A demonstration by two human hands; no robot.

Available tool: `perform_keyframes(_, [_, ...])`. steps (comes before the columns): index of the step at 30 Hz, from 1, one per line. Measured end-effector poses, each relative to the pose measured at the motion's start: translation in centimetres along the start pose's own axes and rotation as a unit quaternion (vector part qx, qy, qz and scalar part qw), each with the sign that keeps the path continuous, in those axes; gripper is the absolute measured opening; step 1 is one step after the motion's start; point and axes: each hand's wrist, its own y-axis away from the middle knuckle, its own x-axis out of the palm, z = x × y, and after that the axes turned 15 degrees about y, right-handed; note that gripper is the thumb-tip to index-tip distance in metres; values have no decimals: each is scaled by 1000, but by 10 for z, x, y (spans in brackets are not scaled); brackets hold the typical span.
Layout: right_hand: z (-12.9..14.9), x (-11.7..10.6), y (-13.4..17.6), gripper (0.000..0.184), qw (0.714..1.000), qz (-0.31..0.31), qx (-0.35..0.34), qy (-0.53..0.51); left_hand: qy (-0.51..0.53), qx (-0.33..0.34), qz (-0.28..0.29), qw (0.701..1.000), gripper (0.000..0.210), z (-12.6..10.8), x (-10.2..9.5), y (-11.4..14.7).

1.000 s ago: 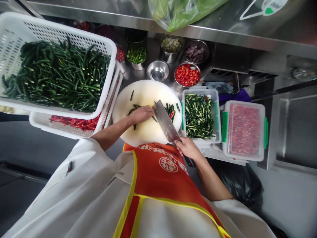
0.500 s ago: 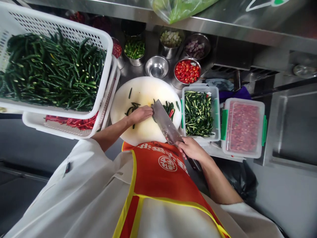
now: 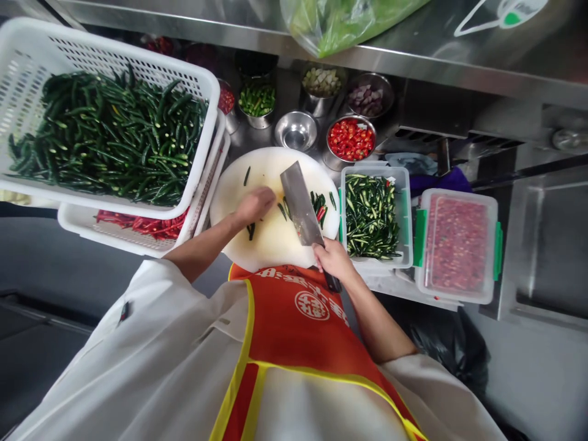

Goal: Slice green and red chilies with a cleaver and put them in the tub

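Observation:
A cleaver [image 3: 302, 205] is gripped by its handle in my right hand [image 3: 335, 260], its wide blade over the right half of the round white cutting board [image 3: 234, 239]. My left hand [image 3: 256, 205] is over the board's left half with its fingers curled, slightly blurred; whatever they hold is hidden. A few dark green chili pieces [image 3: 250, 230] lie by the left hand, and slim cut strips [image 3: 285, 209] rest between hand and blade. To the blade's right is a small pile of cut green chilies [image 3: 318, 202] with a red piece in it.
On the left, a white basket [image 3: 204, 147] of green chilies sits above another holding red chilies [image 3: 147, 225]. Steel bowls, one with chopped red chilies [image 3: 351, 139], line the back. A tub of cut green chilies [image 3: 373, 214] and a lidded tub [image 3: 459, 245] stand to the right.
The cleaver has swung to a steeper angle and moved away from my left hand. My left hand has drawn slightly left across the board. The camera view has shifted a little.

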Motion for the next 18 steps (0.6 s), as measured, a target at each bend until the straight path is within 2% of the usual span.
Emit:
perform_keyframes(2, [-6,-5,15,28,1000,21,4,11,-49,-139,-119,982,22,14,-19,-5])
perform_keyframes(3, [-10,-6,21,27,999,38,5,19,-74,-203,-153,964,21,22,-27,-8])
perform_keyframes(5, [-16,-7,32,25,996,75,6,40,-105,-285,-151,941,21,35,-40,-14])
perform_keyframes(7, [-22,-6,38,23,994,95,6,54,-111,-301,-112,940,18,40,-44,-20])
perform_keyframes(9, [-27,-4,39,22,994,96,14,48,-95,-258,-105,956,18,35,-39,-23])
perform_keyframes(11, [-28,-4,38,22,995,85,29,31,-54,-165,-95,980,20,22,-28,-23])
perform_keyframes(13, [-28,-6,36,23,996,75,47,20,-6,-42,-27,999,22,7,-14,-17])
perform_keyframes(15, [-26,-9,34,25,995,72,60,21,21,51,64,996,24,-5,0,-8])
perform_keyframes(16, [-24,-10,33,25,995,73,62,25,23,77,96,992,26,-10,6,-3])
perform_keyframes(18, [-22,-13,32,26,995,72,60,33,14,104,121,987,30,-14,17,4])
